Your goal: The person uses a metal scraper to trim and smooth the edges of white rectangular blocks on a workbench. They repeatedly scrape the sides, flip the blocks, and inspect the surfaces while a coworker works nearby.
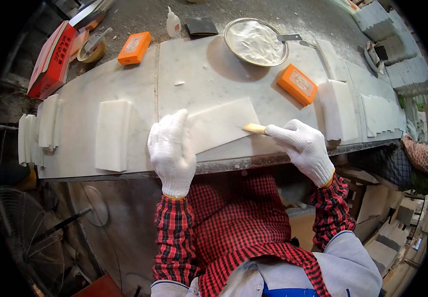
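Observation:
A long, pale stone tile (pixel 224 124) lies at a slant on the white stone worktop in front of me. My left hand (pixel 173 148), in a white knit glove, is closed around its left end and hides that end. My gloved right hand (pixel 303 146) pinches a short, flat, yellowish wooden-looking tool (pixel 254 128), whose tip is over the tile's right end. The rest of this tool is hidden in the fingers.
Stacked white tiles (pixel 112 136) stand at left, and another stack (pixel 339 110) at right. A metal bowl of white paste (pixel 253 42) holds a spatula (pixel 289 37). Orange boxes (pixel 297 84), a squeeze bottle (pixel 173 24) and a red carton (pixel 53 59) sit farther back.

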A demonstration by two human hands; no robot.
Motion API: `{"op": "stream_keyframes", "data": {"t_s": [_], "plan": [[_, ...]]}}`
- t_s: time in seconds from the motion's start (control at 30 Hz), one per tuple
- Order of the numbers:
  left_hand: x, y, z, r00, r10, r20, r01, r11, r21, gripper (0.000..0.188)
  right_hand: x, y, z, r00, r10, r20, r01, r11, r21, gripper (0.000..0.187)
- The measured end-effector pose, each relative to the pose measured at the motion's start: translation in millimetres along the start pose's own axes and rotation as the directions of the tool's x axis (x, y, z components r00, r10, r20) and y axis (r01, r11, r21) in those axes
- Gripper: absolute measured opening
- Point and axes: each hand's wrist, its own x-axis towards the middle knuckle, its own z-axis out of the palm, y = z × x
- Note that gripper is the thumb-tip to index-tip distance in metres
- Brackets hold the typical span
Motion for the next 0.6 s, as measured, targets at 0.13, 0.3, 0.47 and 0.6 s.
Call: {"op": "stream_keyframes", "data": {"t_s": [0.13, 0.3, 0.47, 0.6], "plan": [[2, 2, -4, 0.996, -0.090, -0.005, 0.089, 0.987, -0.131, 0.038, -9, 10, -2, 0.984, 0.107, -0.140, -0.065, 0.959, 0.275, 0.036], [36, 2, -18, 0.866, -0.492, 0.087, 0.482, 0.776, -0.406, 0.042, -8, 35, 16, 0.931, 0.151, -0.333, -0.057, 0.960, 0.275, 0.036], [123, -5, -15, 0.820, -0.502, 0.274, 0.562, 0.797, -0.222, 0.058, -1, 43, 33, 0.872, 0.156, -0.463, -0.061, 0.975, 0.214, 0.037], [177, -65, 44, 0.891, -0.393, 0.229, 0.436, 0.881, -0.184, 0.083, 4, 37, 33, 0.870, 0.153, -0.469, -0.045, 0.972, 0.233, 0.036]]}}
